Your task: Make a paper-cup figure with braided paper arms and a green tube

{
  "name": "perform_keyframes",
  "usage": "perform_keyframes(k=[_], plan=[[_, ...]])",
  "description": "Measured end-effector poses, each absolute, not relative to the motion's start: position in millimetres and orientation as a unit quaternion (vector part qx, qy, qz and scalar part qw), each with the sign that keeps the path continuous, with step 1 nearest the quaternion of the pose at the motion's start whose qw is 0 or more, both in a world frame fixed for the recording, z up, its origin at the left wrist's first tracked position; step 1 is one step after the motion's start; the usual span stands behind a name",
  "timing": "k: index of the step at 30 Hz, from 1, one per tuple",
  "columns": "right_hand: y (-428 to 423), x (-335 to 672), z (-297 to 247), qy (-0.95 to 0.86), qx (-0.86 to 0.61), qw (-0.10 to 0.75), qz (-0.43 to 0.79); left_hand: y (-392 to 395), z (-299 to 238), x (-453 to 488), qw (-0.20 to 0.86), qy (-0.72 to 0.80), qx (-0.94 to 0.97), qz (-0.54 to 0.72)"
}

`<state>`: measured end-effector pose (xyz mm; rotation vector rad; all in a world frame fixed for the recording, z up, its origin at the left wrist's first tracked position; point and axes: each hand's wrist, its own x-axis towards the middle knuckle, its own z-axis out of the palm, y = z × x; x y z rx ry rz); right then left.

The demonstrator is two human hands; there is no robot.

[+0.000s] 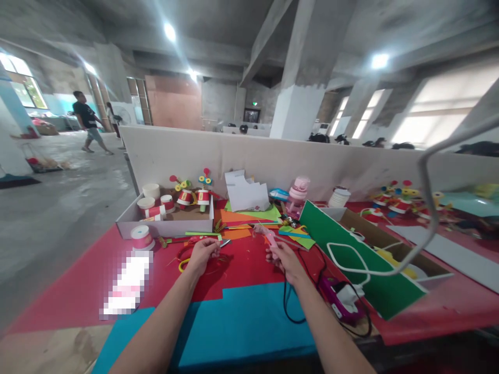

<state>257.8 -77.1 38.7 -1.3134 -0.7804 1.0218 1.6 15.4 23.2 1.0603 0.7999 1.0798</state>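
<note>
My right hand point(286, 259) is wrapped round a pink hot glue gun point(272, 240), its tip pointing up and left over the red table. My left hand point(205, 255) has thumb and fingers pinched together; whatever sits between them is too small to make out. Beside and partly behind that hand are scissors with a yellow handle point(183, 265), and a metal blade shows past the fingertips. Strips and sheets of coloured paper point(234, 217) lie beyond both hands. A blue sheet point(241, 324) spreads under my forearms.
An open box point(163, 228) holds paper cups and cup figures at the left. To the right are a green-sided box point(351, 254), a purple power strip point(343, 304) with cords, and a bent white lamp arm point(423, 192). Behind stands a white partition point(187, 148); people walk beyond.
</note>
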Motion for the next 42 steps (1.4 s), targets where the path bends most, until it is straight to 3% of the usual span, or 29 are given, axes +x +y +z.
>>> perform_keyframes(k=[4, 7, 16, 28, 42], plan=[[-86.7, 224.8, 44.2, -0.333, -0.472, 0.576, 0.579, 16.9, 19.9, 2.5, 0.668, 0.358, 0.456, 0.467], [-87.6, 205.3, 46.8, -0.344, -0.462, 0.551, 0.604, 19.1, 17.0, 1.9, 0.675, 0.364, 0.443, 0.465], [-88.1, 182.3, 44.9, -0.449, -0.478, 0.608, 0.447, 22.8, 12.9, 1.0, 0.665, 0.391, 0.429, 0.47], [-96.7, 177.8, 34.6, -0.548, -0.56, 0.527, 0.33, 24.2, 11.1, 0.1, 0.664, 0.389, 0.428, 0.473], [-95.7, 174.9, 31.0, -0.582, -0.567, 0.505, 0.292, 23.2, 12.6, 1.2, 0.665, 0.376, 0.439, 0.472]])
